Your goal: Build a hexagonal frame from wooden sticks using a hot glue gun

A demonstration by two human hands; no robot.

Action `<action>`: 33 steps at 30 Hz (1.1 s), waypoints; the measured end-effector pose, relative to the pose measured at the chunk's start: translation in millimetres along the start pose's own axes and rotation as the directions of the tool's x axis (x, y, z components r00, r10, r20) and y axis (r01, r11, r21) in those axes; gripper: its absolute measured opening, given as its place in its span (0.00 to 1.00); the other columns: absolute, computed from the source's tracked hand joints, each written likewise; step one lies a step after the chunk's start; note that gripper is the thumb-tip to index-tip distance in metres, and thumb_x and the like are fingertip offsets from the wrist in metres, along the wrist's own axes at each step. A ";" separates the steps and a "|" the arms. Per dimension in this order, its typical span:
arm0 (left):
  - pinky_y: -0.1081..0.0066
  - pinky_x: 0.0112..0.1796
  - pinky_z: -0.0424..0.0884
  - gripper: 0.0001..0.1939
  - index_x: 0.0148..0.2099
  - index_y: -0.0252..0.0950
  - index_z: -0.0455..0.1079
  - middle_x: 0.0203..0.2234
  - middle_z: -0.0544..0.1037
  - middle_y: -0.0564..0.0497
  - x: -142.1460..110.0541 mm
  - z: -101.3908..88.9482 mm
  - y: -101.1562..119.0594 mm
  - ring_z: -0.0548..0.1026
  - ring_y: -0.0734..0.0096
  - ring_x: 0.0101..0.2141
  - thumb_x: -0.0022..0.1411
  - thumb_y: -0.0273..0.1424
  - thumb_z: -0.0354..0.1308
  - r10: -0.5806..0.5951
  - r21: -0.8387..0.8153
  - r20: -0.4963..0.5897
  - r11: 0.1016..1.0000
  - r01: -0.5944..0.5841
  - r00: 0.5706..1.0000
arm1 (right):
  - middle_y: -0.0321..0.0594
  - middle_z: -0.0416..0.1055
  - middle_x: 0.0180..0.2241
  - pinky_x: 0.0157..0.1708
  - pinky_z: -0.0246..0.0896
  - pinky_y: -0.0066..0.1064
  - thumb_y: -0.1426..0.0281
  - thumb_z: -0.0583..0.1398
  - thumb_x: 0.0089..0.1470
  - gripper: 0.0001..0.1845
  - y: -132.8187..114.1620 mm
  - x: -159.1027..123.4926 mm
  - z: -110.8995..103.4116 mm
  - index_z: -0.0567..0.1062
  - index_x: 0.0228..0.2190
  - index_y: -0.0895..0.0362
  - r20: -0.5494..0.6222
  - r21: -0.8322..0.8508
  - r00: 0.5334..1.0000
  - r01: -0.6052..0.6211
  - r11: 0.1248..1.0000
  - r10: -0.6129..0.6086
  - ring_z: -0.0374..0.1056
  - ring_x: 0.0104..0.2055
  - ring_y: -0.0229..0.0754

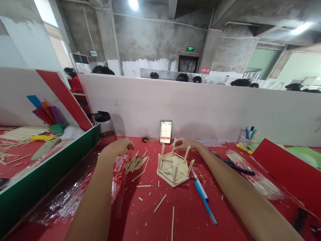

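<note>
A hexagonal frame of pale wooden sticks [173, 170] rests on the red table, with short posts standing up from its corners. My right hand [184, 144] is behind the frame, fingers apart, close to its rear post; whether they touch it I cannot tell. To the left, my left hand [122, 146] hovers past a loose pile of wooden sticks [136, 163], its fingers loosely bent and apart, with nothing visible in them. Single sticks [160, 203] and small broken bits lie in front of the frame. Beside it are a white pen [200, 184] and a blue stick-like piece [205, 203].
A lit phone [166, 132] leans on the white partition [200, 107]. Clear plastic wrapping [72, 187] and a dark-lidded jug [106, 125] are at left. Right are pliers [240, 168], bagged sticks [258, 177] and a pen cup [244, 140]. A green-edged divider [57, 167] bounds the left side.
</note>
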State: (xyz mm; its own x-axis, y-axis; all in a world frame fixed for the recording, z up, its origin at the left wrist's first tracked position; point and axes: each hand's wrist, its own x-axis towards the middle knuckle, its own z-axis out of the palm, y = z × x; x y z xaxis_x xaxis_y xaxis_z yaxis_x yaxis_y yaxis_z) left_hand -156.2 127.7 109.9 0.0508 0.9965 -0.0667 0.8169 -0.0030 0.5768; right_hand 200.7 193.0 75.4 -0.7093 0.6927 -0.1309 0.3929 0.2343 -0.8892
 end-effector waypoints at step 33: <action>0.71 0.33 0.66 0.19 0.30 0.35 0.68 0.28 0.75 0.50 21.4 88.7 63.9 0.71 0.67 0.31 0.63 0.45 0.49 0.622 -0.269 0.082 0.766 -0.583 0.779 | 0.42 0.77 0.28 0.33 0.64 0.31 0.60 0.62 0.53 0.14 -25.2 -68.8 37.7 0.78 0.30 0.59 -0.465 -0.185 0.885 -0.079 0.979 -0.016 0.71 0.30 0.42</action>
State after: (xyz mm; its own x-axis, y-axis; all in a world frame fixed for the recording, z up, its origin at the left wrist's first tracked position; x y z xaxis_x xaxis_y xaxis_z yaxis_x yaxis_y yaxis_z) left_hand -51.9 141.4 73.0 0.5946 0.7674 0.2399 0.4418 -0.5612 0.6999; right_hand 217.6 113.7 90.3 -0.3622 0.9264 0.1026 0.5495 0.3011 -0.7794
